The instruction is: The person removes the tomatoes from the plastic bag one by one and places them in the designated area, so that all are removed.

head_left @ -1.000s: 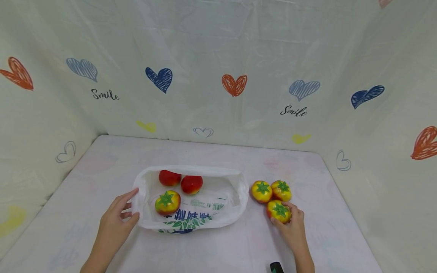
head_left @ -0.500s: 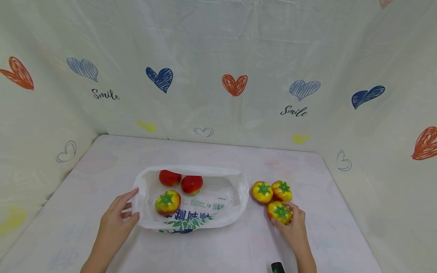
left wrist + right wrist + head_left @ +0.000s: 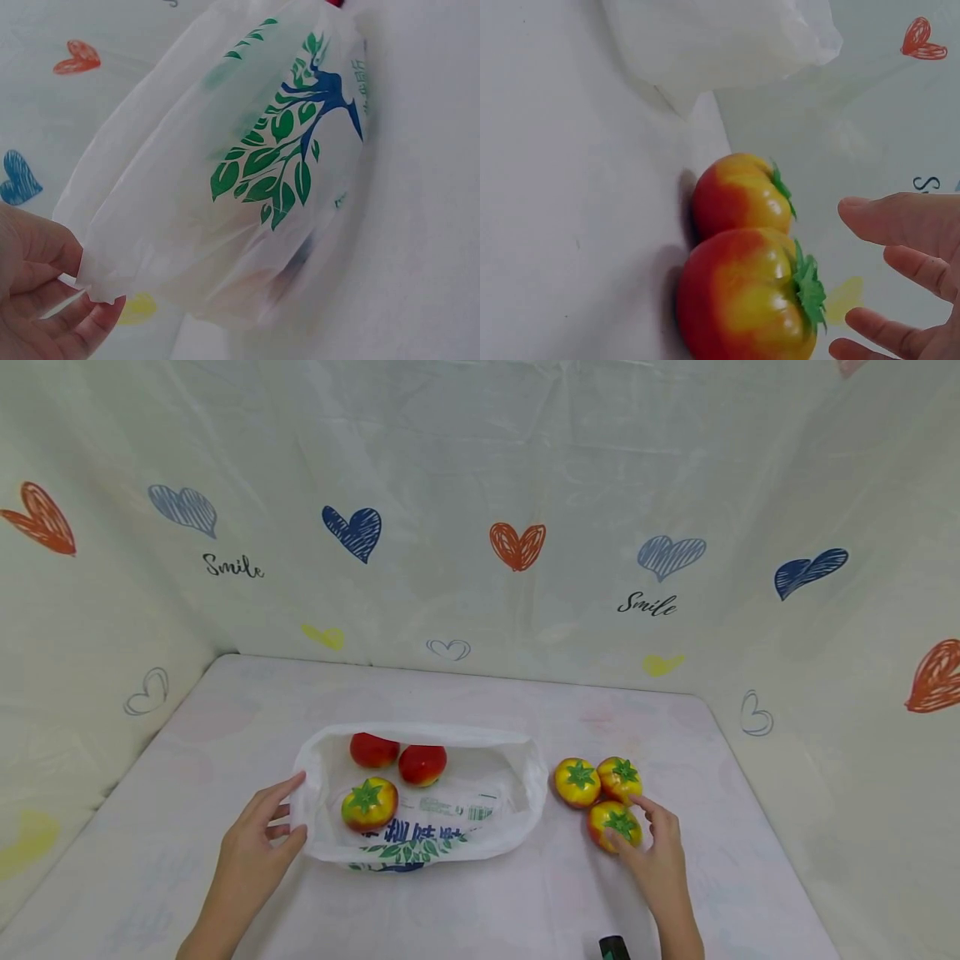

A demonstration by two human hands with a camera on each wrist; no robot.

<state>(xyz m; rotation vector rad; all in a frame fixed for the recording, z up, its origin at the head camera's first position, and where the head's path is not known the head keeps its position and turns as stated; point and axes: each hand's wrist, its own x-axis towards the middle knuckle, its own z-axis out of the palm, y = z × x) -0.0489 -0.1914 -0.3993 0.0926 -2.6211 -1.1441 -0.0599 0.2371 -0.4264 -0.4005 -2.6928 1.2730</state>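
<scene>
My left hand (image 3: pixel 257 837) holds the left rim of a white plastic bag (image 3: pixel 517 839), its mouth standing wide; the left wrist view shows fingers at the rim of the bag (image 3: pixel 165 232). Inside lie two red, round fruits (image 3: pixel 422 765) and a yellow-red tomato (image 3: pixel 370 805) with a green star-shaped top. Right of the bag, three similar tomatoes sit close together: one at the left (image 3: pixel 577 782), another behind (image 3: pixel 619 778) and the front tomato (image 3: pixel 609 818). Over the front one is my right hand (image 3: pixel 660 852), fingers spread; the right wrist view shows a gap between fingers and tomatoes (image 3: pixel 742 300).
A dark cylindrical object (image 3: pixel 613 948) lies at the near edge of view, left of my right forearm. The table (image 3: pixel 465 910) has a pale cover. A curtain (image 3: pixel 450 460) printed with hearts surrounds its back and sides.
My right hand has loosened its hold on the front tomato, spread its fingers and shifted slightly up and right. That tomato stays on the table. The left hand and bag look the same.
</scene>
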